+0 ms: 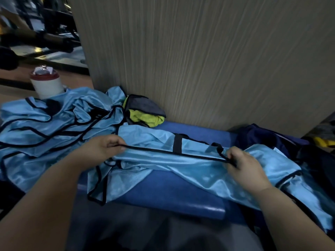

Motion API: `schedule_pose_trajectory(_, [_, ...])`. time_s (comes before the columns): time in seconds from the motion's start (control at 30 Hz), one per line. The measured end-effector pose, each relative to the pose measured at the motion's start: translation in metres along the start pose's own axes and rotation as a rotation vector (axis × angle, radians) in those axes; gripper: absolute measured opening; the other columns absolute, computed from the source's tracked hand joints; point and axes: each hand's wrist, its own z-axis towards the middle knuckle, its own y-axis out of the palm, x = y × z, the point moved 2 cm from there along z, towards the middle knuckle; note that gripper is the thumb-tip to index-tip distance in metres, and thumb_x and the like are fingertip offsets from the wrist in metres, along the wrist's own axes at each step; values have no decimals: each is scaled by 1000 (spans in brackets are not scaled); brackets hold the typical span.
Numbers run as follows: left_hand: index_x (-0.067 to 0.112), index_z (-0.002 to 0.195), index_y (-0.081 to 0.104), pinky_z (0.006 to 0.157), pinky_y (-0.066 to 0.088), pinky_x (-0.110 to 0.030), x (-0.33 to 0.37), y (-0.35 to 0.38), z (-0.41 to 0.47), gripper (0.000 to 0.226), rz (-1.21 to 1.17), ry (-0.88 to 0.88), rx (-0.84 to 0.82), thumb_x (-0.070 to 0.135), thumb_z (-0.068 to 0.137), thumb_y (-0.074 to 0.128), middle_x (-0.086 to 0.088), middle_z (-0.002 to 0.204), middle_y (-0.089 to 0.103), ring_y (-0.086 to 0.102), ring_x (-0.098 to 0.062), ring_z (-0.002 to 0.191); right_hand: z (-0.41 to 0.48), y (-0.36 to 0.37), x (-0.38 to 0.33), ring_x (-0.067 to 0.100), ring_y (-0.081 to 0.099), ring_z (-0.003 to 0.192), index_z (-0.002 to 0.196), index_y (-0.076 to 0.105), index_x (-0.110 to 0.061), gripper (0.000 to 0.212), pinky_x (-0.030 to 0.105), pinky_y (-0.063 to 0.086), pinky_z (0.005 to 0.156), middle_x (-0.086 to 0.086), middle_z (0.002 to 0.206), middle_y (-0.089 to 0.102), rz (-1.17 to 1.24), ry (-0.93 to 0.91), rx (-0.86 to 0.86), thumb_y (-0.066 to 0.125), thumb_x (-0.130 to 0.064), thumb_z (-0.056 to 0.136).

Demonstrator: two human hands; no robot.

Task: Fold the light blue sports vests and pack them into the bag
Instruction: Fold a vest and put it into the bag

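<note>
So the light blue vest (154, 157) lies stretched across the blue bench (172, 193), its black-trimmed edge pulled taut between both hands. The left hand (103, 147) pinches the trim at one end with thumb and curled fingers, the right hand (248, 169) pinches the other end, and the rest of the cloth spreads out below the grip. The pile of other vests (45, 122) sits just left of the left hand. The dark bag (264, 139) is just behind the right hand, too dim to make out its opening.
</note>
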Motion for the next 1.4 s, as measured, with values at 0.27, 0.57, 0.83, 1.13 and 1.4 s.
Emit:
schedule_pose_trajectory(0.27, [21, 80, 66, 94, 33, -24, 5, 7, 24, 9, 97, 143, 147, 20, 88, 69, 10, 133, 51, 46, -5, 122, -6, -15, -16, 13, 55, 64, 84, 39, -41, 37, 38, 44, 62, -4, 68, 61, 16, 67, -133, 63, -13, 88])
schedule_pose_trajectory(0.57, [13, 79, 57, 77, 52, -40, 2, 34, 63, 23, 184, 41, 401, 31, 89, 66, 2, 98, 59, 60, -26, 95, 28, 2, -23, 27, 59, 103, 135, 49, -25, 45, 32, 41, 73, 3, 122, 63, -84, 225, 12, 42, -6, 95])
schedule_pose_trajectory(0.83, [21, 75, 57, 57, 42, -31, 16, 19, 40, 18, 61, 58, 483, 28, 87, 69, -3, 67, 59, 53, -18, 62, 48, 25, -8, 27, 62, 103, 111, 63, -27, 27, 40, 51, 89, 1, 106, 66, -245, 397, -231, 54, -32, 87])
schedule_pose_trajectory(1.13, [15, 67, 53, 54, 33, -30, 14, -38, 4, 32, 337, 29, 174, 34, 83, 73, 1, 57, 50, 45, -13, 52, 19, -20, -37, 6, 58, 72, 73, 64, -31, 16, 13, 39, 61, -9, 72, 62, -17, 128, -513, 74, -26, 85])
schedule_pose_trajectory(1.4, [25, 70, 48, 62, 32, -25, -14, -32, 2, 33, 742, -148, -194, 41, 80, 74, 9, 71, 50, 47, -7, 65, -6, -13, -49, 0, 58, 89, 92, 59, -34, 37, 19, 45, 77, -17, 97, 61, -130, 141, -824, 86, -39, 67])
